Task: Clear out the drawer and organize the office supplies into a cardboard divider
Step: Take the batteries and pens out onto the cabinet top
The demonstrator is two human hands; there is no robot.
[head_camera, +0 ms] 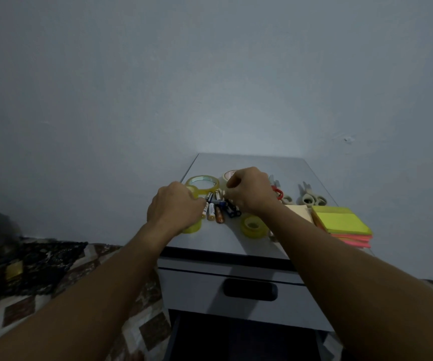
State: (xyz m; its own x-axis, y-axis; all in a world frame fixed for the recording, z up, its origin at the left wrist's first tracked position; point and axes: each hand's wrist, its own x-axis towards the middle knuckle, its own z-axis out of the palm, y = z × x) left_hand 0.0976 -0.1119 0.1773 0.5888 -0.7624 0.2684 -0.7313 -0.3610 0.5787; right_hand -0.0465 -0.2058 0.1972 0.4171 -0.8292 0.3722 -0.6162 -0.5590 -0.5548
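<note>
On top of a grey drawer cabinet (pixel 236 238) lies a heap of several batteries (pixel 219 208). My left hand (pixel 175 208) rests at the heap's left edge with fingers curled, covering a small yellow tape roll (pixel 193 227). My right hand (pixel 251 191) is curled over the heap's right side, fingertips among the batteries; what it grips is hidden. A large yellowish tape roll (pixel 202 183) and a beige tape roll (pixel 228 175) lie behind the hands. Another small yellow tape roll (pixel 253 226) sits in front.
Scissors (pixel 310 198) and red-handled scissors (pixel 279 192) lie at the right, with a stack of neon sticky notes (pixel 341 224) and a cream pad (pixel 300 212). The top drawer (pixel 236 293) is closed; a lower drawer (pixel 236 340) stands open. A patterned rug (pixel 54 282) lies to the left.
</note>
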